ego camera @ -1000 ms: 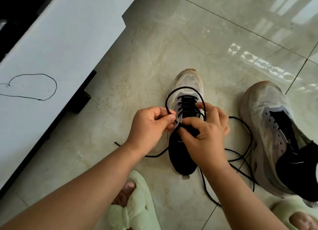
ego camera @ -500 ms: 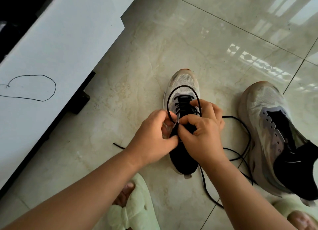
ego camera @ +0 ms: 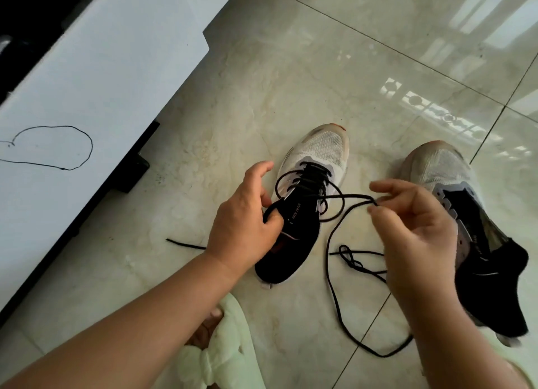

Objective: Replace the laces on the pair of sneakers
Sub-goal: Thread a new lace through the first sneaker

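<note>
Right hand (ego camera: 413, 228) pinches the black lace (ego camera: 332, 260) right of the laced sneaker (ego camera: 308, 202); left hand (ego camera: 247, 222) grips its tongue.

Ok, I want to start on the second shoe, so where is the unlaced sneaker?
In the head view, the unlaced sneaker lies on the floor at the far right, partly behind the right hand, beside the laced sneaker.

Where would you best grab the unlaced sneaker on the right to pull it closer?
Probably at the black heel collar of the unlaced sneaker, coming from above on the near side. Its opening gapes wide with no lace across the eyelets, the heel points toward the person, and the right hand, pinching the black lace, is beside it.
</note>
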A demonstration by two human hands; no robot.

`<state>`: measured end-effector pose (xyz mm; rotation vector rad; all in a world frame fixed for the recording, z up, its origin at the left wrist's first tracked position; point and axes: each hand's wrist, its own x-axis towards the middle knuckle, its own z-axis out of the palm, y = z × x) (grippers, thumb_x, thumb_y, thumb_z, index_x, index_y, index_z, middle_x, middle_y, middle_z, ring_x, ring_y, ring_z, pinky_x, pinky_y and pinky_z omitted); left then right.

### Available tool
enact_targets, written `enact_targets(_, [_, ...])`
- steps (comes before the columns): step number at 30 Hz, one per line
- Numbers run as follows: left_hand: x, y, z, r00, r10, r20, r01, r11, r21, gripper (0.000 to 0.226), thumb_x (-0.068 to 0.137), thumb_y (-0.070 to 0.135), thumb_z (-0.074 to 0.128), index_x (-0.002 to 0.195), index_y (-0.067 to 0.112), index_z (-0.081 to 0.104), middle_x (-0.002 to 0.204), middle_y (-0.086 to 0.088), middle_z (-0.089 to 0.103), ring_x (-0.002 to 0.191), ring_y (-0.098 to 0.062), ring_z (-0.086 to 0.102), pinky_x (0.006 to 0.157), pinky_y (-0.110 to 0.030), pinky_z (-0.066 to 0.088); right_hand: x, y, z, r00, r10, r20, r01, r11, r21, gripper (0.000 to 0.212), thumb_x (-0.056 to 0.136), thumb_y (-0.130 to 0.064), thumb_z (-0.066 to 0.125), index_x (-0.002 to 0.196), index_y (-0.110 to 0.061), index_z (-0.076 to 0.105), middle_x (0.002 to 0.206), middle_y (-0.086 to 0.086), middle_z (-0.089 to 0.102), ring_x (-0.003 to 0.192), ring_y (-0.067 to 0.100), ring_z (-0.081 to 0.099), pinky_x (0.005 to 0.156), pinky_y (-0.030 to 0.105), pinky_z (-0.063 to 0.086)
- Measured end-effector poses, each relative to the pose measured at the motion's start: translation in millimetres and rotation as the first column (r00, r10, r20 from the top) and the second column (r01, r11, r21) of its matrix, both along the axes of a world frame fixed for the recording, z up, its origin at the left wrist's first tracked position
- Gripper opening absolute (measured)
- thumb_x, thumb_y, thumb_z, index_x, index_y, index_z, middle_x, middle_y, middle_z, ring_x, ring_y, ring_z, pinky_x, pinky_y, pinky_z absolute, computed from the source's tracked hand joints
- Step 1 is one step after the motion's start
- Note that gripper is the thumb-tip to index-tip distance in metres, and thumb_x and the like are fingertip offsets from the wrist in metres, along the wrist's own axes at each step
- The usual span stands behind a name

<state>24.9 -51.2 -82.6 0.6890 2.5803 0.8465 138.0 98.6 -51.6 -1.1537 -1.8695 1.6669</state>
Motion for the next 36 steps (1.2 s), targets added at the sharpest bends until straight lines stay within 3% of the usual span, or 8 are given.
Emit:
enact_targets(5, [1,-1,-5,0.999,-0.030,0.023,0.030,1.000,-0.003,0.058,0.080,0.023,0.063,0.128,0.032,0.032,0.082,0.014,0.051,0.060,-0.002,0.050,0.059,-0.018,0.037,-15,-8,11,0.919,0.008,-0.395,-0.215,0.850,-0.481,0.029,0.066,0.007,0.044,0.054,-0.019,0.046,0.089,0.016,0.071,0.050,0.021,0.062,0.049,0.021,0.042])
enact_targets(10, [2,1,-8,0.998,-0.053,-0.015,0.053,0.999,0.000,0.060,0.080,0.024,0.064,0.132,0.026,0.034,0.095,0.013,0.050,0.058,-0.006,0.047,0.058,-0.023,0.042,-15,-10,10,0.903,0.017,-0.429,-0.305,0.729,-0.613,0.026,0.074,0.004,0.046,0.059,-0.017,0.051,0.068,0.016,0.066,0.045,0.022,0.059,0.047,0.021,0.044])
enact_targets(15, [1,-1,-8,0.997,-0.070,0.020,0.069,0.997,0.025,0.058,0.082,0.023,0.063,0.133,0.024,0.035,0.096,0.012,0.051,0.055,-0.005,0.047,0.055,-0.021,0.041,-4,-5,-1,0.980,0.190,-0.057,-0.196,0.967,-0.163,0.014,0.085,-0.004,0.062,0.074,-0.010,0.057,0.058,0.001,0.061,0.046,0.012,0.054,0.047,0.020,0.044])
enact_targets(19, [1,0,-9,0.998,-0.054,0.027,0.053,0.998,0.031,0.057,0.080,0.029,0.060,0.131,0.023,0.035,0.094,0.012,0.051,0.055,-0.007,0.047,0.056,-0.025,0.043,13,15,-7,0.947,0.246,0.206,-0.294,0.921,0.254,0.008,0.082,-0.013,0.066,0.079,-0.019,0.061,0.061,-0.005,0.061,0.058,0.010,0.058,0.055,0.020,0.047])
enact_targets(23, [1,0,-9,0.999,-0.032,0.021,0.031,0.999,0.038,0.069,0.077,0.035,0.056,0.140,0.028,0.026,0.087,0.015,0.052,0.054,-0.006,0.049,0.056,-0.014,0.040,28,40,-12,0.963,0.136,0.232,-0.217,0.902,0.373,0.015,0.086,-0.009,0.062,0.093,-0.023,0.063,0.076,-0.004,0.065,0.070,0.006,0.061,0.067,0.008,0.045])
enact_targets(28, [3,-1,-5,0.999,-0.022,-0.033,0.023,0.998,0.051,0.084,0.078,0.023,0.069,0.146,0.026,0.019,0.114,0.006,0.050,0.064,-0.009,0.050,0.060,-0.018,0.048,34,50,-12,0.967,0.056,0.250,-0.181,0.839,0.513,0.016,0.085,-0.003,0.063,0.096,-0.013,0.068,0.080,-0.008,0.063,0.078,0.013,0.063,0.078,0.012,0.046])
enact_targets(31, [4,1,0,0.977,-0.069,-0.199,0.106,0.978,0.181,0.060,0.073,0.015,0.070,0.127,0.016,0.045,0.116,-0.002,0.043,0.085,-0.006,0.045,0.075,-0.010,0.043,26,35,-13,0.965,0.167,0.203,-0.243,0.862,0.444,0.016,0.083,0.000,0.065,0.093,-0.013,0.066,0.074,0.000,0.066,0.071,0.006,0.064,0.069,0.007,0.045])
enact_targets(36, [15,5,3,0.900,-0.233,-0.369,0.280,0.957,0.078,0.018,0.078,0.036,0.064,0.082,0.020,0.072,0.109,-0.008,0.055,0.097,-0.023,0.045,0.086,-0.037,0.038,16,-3,-20,0.924,0.340,0.172,-0.381,0.800,0.464,0.007,0.083,-0.002,0.065,0.086,-0.006,0.069,0.078,0.000,0.063,0.066,0.012,0.061,0.062,0.026,0.049])
